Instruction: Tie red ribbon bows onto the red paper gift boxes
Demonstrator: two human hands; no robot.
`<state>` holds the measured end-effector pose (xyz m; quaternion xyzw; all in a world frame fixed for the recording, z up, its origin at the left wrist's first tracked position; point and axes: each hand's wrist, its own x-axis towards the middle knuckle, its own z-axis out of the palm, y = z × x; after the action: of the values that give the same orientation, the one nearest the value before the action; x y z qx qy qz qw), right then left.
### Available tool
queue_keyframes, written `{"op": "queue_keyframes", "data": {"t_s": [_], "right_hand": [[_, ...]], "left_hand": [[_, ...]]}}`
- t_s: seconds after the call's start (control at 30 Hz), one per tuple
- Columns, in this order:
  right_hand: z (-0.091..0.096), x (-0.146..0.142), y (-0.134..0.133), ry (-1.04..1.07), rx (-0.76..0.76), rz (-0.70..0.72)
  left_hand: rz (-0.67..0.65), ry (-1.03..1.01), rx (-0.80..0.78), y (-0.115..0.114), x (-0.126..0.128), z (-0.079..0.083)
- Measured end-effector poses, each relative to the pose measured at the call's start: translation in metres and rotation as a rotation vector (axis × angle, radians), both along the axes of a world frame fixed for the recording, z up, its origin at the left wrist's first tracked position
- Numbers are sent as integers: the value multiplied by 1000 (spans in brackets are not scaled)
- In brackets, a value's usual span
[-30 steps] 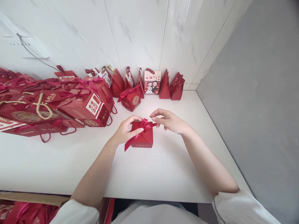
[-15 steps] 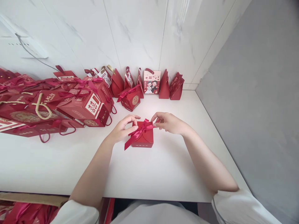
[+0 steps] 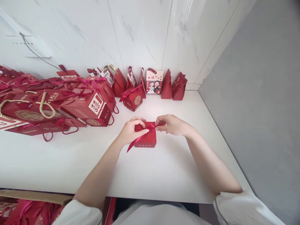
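Note:
A small red gift box [image 3: 147, 142] with pale lettering on its front stands upright on the white table in front of me. Across its top runs a magenta satin ribbon [image 3: 134, 144], knotted in the middle, with one tail hanging over the left front corner. My left hand [image 3: 133, 132] curls over the box's left side, thumb and fingers closed on the ribbon by the knot. At the right edge of the lid, my right hand [image 3: 172, 125] pinches the ribbon's right part between thumb and fingertips. The fingers partly hide the knot.
Many red gift boxes [image 3: 82, 109] with ribbons and cord handles are piled at the left. Along the tiled wall stand several small gift boxes, with one ribboned box [image 3: 133, 99] before them. A cardboard carton [image 3: 35, 196] of red items sits below the table's front left edge.
My left hand has moved right, from the box's left edge onto the knot. The right hand has drawn the ribbon a little, and the bow looks flatter. The view has shifted slightly.

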<state>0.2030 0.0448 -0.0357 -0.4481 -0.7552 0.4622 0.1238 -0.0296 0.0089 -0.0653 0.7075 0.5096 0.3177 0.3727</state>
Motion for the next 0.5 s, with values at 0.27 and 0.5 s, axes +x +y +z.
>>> {"op": "queue_keyframes", "data": {"t_s": [0.27,0.5], "right_hand": [[-4,3,2,18,-81,38],[-2,11,5,12,-112,69]], "left_hand": [[2,22,-44,2,-1,-4],[-13,31,-31,3,-3,-7]]}}
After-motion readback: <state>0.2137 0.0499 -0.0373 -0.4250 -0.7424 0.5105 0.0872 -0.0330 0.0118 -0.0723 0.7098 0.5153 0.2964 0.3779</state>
